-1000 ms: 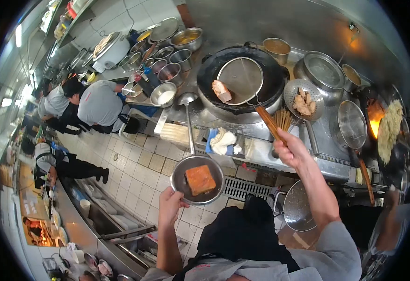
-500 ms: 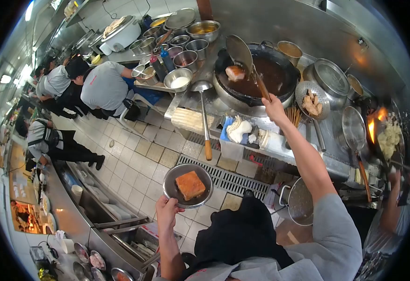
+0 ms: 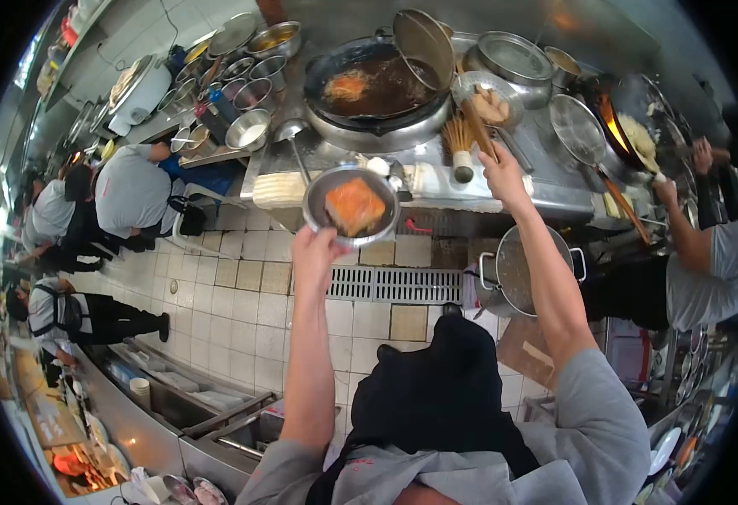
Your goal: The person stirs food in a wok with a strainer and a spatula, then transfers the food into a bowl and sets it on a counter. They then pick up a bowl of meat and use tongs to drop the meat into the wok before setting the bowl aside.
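Note:
My left hand (image 3: 317, 246) grips the rim of a metal bowl (image 3: 391, 202), thumb on its near edge. A square orange-brown slab of food (image 3: 355, 206), perhaps meat, lies in it. The bowl is in front of the stove counter, below a wok (image 3: 377, 124) of dark liquid. In the wok, an orange piece of food (image 3: 348, 86) is surrounded by bubbles. My right hand (image 3: 506, 172) is closed round the wooden handle of a large round strainer (image 3: 423, 49), whose head is tilted up at the wok's right side.
A ladle (image 3: 293, 139) rests left of the wok. A bamboo brush (image 3: 460, 143), a perforated skimmer with food pieces (image 3: 491, 103) and another strainer (image 3: 578, 126) lie to the right. There, a co-worker (image 3: 706, 261) works at a flaming wok. A two-handled pot (image 3: 524, 269) stands below.
The strainer has moved right from over the wok, and the piece near it now sits in bubbling liquid. My left hand has brought the bowl up towards the counter. The view has turned right.

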### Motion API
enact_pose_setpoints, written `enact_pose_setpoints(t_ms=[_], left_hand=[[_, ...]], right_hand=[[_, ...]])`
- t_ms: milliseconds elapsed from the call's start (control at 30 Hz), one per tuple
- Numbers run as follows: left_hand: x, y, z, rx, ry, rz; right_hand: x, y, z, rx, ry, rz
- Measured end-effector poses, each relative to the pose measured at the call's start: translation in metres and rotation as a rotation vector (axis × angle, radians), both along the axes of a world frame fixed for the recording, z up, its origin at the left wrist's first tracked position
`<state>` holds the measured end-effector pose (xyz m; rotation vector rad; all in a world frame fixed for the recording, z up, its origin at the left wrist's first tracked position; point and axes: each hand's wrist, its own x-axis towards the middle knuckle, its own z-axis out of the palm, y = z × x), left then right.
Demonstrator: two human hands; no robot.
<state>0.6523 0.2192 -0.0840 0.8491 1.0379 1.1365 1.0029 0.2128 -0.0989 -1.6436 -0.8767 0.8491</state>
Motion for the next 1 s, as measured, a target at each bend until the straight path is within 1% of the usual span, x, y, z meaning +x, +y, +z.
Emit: enact_pose_setpoints(t_ms=[33,100,133,167,267,300,333,400,467,500,533,567,600,667,733,833,933,1000], left_hand=[[0.014,0.014,-0.003,-0.002,0.040,-0.023],[0.046,0.045,-0.022,0.002,0.120,-0.082],[0.069,0.057,-0.020,0.032,0.131,-0.076],[0.096,0.066,-0.018,0.061,0.140,-0.073],[0.177,0.091,-0.009,0.115,0.227,-0.140],[0.204,0.102,-0.007,0.130,0.268,-0.172],[0.232,0.118,-0.011,0.133,0.233,-0.222],[0.292,0.129,0.004,0.149,0.244,-0.229],[0.342,0.156,-0.007,0.209,0.636,-0.152],[0.361,0.159,-0.009,0.239,0.830,-0.107],[0.378,0.160,-0.013,0.228,0.897,-0.144],[0.391,0.157,-0.011,0.214,0.967,-0.181],[0.402,0.154,-0.013,0.196,1.038,-0.216],[0.420,0.149,-0.022,0.195,1.034,-0.221],[0.432,0.142,-0.021,0.197,1.042,-0.237],[0.439,0.152,-0.034,0.200,1.052,-0.244],[0.428,0.141,-0.024,0.235,1.043,-0.198],[0.412,0.133,-0.019,0.262,0.952,-0.125]], right_hand=[[0.001,-0.013,0.005,0.087,0.018,-0.012],[0.012,-0.043,0.012,0.108,0.157,-0.053],[0.022,-0.058,0.014,0.123,0.222,-0.077],[0.035,-0.076,0.014,0.124,0.319,-0.047],[0.067,-0.117,0.005,0.069,0.327,-0.151],[0.080,-0.130,0.001,0.067,0.385,-0.138],[0.090,-0.142,-0.003,0.064,0.445,-0.122],[0.103,-0.163,-0.006,0.032,0.514,-0.131],[0.108,-0.180,0.001,0.022,0.733,-0.186],[0.112,-0.187,0.000,0.040,0.826,-0.173],[0.118,-0.191,-0.001,0.064,0.919,-0.158],[0.125,-0.195,0.001,0.082,1.011,-0.140],[0.134,-0.196,-0.003,0.082,1.031,-0.158],[0.150,-0.195,-0.013,0.081,1.064,-0.193],[0.165,-0.199,-0.019,0.074,1.118,-0.177],[0.182,-0.205,-0.024,0.080,1.193,-0.157],[0.194,-0.204,-0.023,0.082,1.242,-0.138],[0.199,-0.200,-0.014,0.087,1.251,-0.089]])
